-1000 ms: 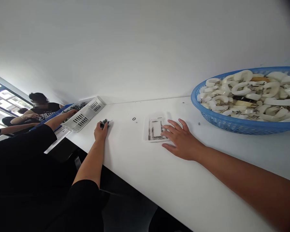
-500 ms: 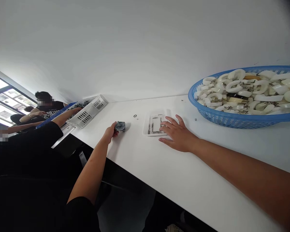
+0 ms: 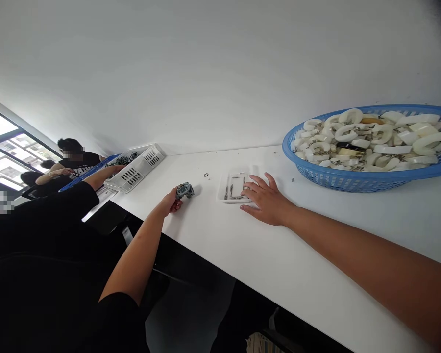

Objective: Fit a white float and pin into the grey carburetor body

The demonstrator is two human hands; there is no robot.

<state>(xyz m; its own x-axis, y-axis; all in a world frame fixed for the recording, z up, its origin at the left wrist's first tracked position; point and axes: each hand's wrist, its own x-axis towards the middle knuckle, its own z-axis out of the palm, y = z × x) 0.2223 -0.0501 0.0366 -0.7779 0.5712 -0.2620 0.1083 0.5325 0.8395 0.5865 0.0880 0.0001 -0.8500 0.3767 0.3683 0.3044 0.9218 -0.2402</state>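
My left hand (image 3: 172, 201) grips a small grey metal part (image 3: 184, 189) just above the white table (image 3: 279, 255), near its front edge. My right hand (image 3: 266, 199) lies flat with fingers spread, its fingertips on a small clear plastic tray (image 3: 232, 187) that holds several thin metal pins. A tiny black ring (image 3: 206, 174) lies on the table between the part and the wall.
A big blue basket (image 3: 353, 179) heaped with white curved plastic pieces stands at the right. A white slotted bin (image 3: 139, 165) of dark parts sits at the far left, where other people work with their arms over it. A white wall runs behind the table.
My left hand has carried the grey part to the right, toward the clear tray, and turned it. My right hand has stayed on the tray.
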